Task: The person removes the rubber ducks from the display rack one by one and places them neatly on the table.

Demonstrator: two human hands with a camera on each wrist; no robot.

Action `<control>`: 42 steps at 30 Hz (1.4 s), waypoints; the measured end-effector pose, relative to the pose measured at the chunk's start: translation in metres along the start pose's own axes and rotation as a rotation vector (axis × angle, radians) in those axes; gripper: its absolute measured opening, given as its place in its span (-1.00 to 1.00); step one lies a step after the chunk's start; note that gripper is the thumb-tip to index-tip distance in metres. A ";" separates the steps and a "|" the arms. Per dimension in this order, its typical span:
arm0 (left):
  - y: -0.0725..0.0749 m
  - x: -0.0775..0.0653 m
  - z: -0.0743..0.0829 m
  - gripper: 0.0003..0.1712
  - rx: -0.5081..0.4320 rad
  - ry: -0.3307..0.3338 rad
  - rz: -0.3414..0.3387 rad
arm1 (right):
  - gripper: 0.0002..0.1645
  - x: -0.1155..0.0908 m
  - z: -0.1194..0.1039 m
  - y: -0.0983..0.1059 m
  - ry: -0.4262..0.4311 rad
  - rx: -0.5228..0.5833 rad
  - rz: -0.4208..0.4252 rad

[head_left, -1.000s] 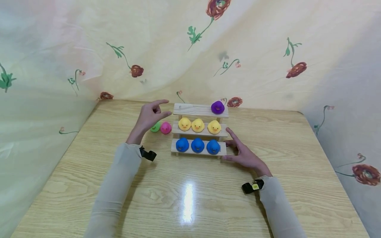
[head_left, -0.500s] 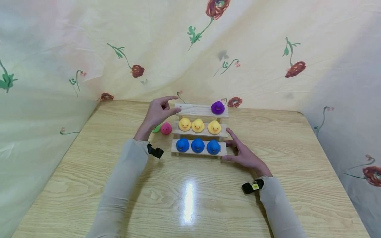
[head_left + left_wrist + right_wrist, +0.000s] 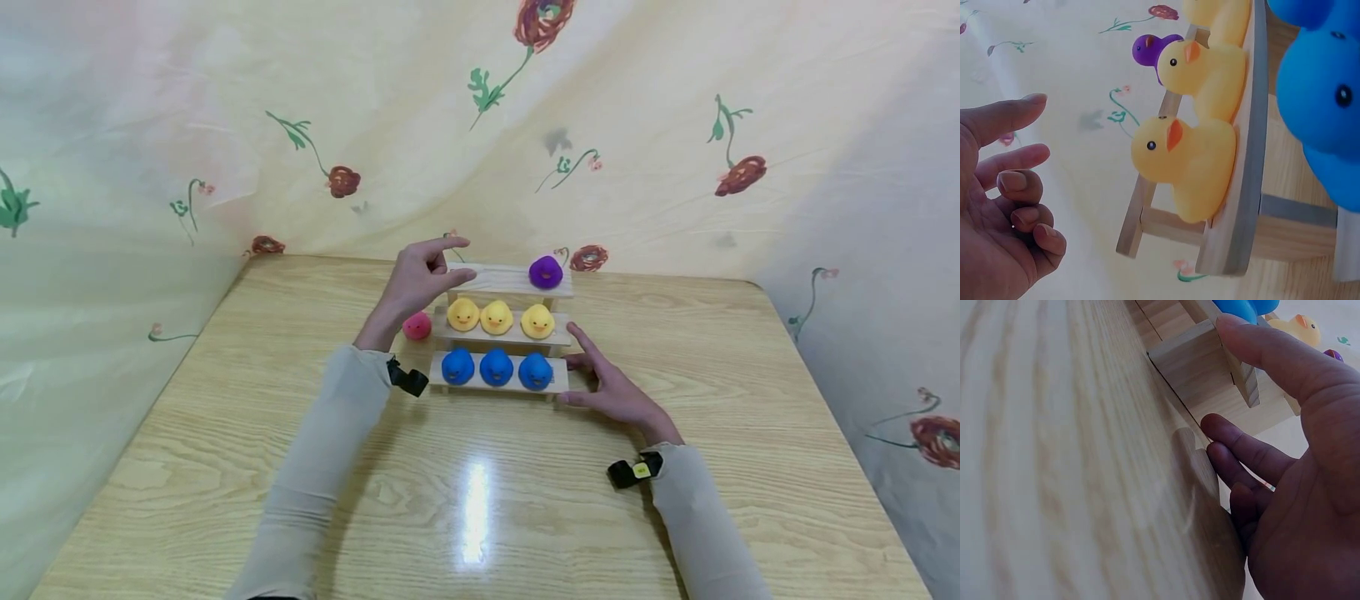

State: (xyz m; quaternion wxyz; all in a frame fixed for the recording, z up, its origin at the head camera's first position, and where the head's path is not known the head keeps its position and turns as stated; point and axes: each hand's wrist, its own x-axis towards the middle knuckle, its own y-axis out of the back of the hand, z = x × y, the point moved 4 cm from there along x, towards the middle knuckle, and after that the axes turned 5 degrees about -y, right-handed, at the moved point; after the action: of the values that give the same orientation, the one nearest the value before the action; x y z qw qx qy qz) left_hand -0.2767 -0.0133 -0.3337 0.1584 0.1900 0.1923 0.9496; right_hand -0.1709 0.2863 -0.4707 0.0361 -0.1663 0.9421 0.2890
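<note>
A three-tier wooden display rack [image 3: 501, 387] stands mid-table with rubber ducks on its steps. Yellow ducks [image 3: 497, 317] line the middle step, blue ducks [image 3: 497, 367] the lowest, and a purple duck [image 3: 546, 272] sits at the right of the top one. Over the top step's left end is my left hand [image 3: 422, 275], holding nothing, its thumb and index finger apart and the other fingers curled in. My right hand [image 3: 615, 390] is at the rack's right end, thumb [image 3: 1272, 353] at the lowest step's end, other fingers low beside the rack's side.
On the table [image 3: 525, 483], a pink duck [image 3: 417, 326] stands just left of the rack, partly behind my left forearm. Behind the table hangs a flowered cloth [image 3: 420, 125].
My left hand has moved right, from beside the rack to over the top step's left end. The green duck is now hidden behind that arm. My right hand has stayed in place.
</note>
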 end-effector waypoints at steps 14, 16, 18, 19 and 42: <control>-0.024 0.010 0.011 -0.44 0.008 -0.043 -0.067 | 0.32 0.000 -0.001 -0.001 0.022 0.018 -0.003; -0.027 0.011 0.013 -0.44 0.004 -0.049 -0.072 | 0.32 0.000 -0.001 -0.001 0.022 0.018 -0.003; -0.031 0.012 0.014 -0.44 0.004 -0.039 -0.078 | 0.31 0.000 0.000 -0.001 0.021 0.018 -0.003; -0.033 0.013 0.015 -0.45 0.005 -0.033 -0.080 | 0.31 0.000 0.000 -0.001 0.020 0.018 -0.004; -0.070 0.032 0.017 -0.44 0.062 0.039 -0.142 | 0.29 0.000 -0.001 0.001 0.017 0.026 -0.018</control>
State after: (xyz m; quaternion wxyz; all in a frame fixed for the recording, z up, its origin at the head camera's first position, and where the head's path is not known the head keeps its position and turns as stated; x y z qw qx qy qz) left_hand -0.2812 0.0651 -0.3391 0.2157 0.1622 0.2379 0.9330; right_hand -0.1712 0.2864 -0.4698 0.0330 -0.1767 0.9445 0.2749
